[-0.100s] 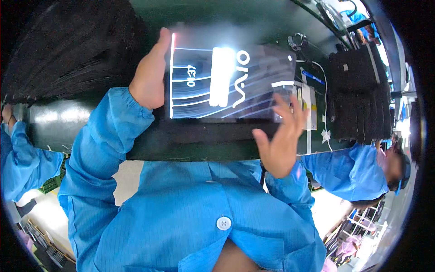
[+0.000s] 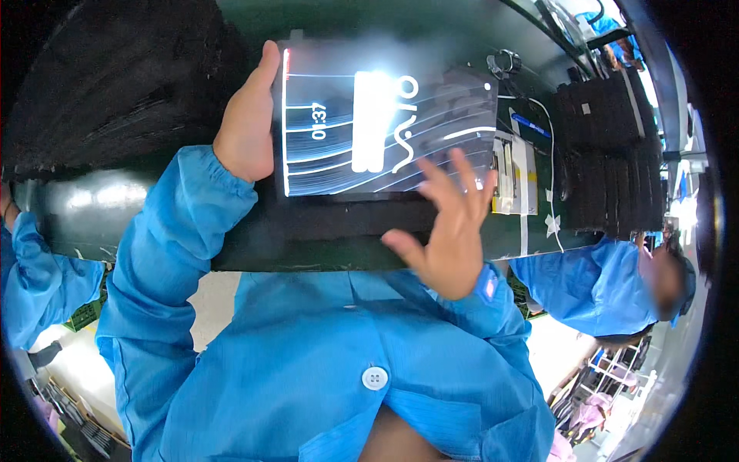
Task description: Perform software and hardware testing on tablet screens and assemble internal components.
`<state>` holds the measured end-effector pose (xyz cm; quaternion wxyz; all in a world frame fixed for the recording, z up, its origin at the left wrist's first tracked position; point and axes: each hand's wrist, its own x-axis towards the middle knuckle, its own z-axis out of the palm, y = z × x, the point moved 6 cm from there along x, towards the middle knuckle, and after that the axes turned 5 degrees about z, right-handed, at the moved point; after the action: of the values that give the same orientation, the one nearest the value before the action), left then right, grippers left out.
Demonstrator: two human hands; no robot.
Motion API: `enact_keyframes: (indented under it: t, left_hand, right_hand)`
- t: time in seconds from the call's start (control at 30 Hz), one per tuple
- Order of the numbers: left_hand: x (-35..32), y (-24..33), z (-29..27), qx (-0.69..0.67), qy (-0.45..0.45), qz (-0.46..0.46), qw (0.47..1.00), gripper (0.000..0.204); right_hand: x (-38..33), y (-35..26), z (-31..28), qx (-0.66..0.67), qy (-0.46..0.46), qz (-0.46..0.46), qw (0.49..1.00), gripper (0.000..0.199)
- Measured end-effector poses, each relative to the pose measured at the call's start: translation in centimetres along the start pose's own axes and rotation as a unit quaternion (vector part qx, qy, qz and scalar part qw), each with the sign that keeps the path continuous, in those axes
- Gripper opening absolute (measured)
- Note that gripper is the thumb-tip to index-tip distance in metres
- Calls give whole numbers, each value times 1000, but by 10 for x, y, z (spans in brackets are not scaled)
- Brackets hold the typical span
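Observation:
A tablet-like device with a dark, lit screen lies sideways above the black strip on the dark green tabletop. White curved lines, large characters and a bright glare show on its screen. My left hand grips the device's left edge, thumb pointing away from me along that side; its other fingers are hidden. Over the screen's lower right part, my right hand hovers with fingers spread and holds nothing. Whether its fingertips touch the glass, I cannot tell.
Right of the device lie a small card-like packet, a blue pen, a white cable and a shiny metal object. Black foam-like stacks stand farther right. Co-workers in blue sleeves sit at right and left.
My right hand has swept left across the screen's lower right, fingers still spread. The device and my left hand have shifted slightly left and away from me.

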<state>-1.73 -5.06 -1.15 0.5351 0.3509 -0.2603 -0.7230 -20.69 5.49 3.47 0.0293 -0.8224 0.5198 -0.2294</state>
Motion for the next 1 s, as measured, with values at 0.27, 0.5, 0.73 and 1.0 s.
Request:
enact_keyframes:
  t: [0.27,0.5,0.73,1.0]
  left_hand:
    - [2,7,0,-2,-6,43,999,49]
    - [9,3,2,33,39,45,998,52]
    - [14,3,-3,50,0,47,998,58]
    - [17,1,-6,34,50,52,997,55]
  right_hand:
    - [12,9,9,-15,3,-36,999,54]
    - [16,14,2,-55,5,-26,998,57]
    - [27,-56,38,26,-139,-183,973,54]
    - [58,12,-31,0,82,-60,995,29]
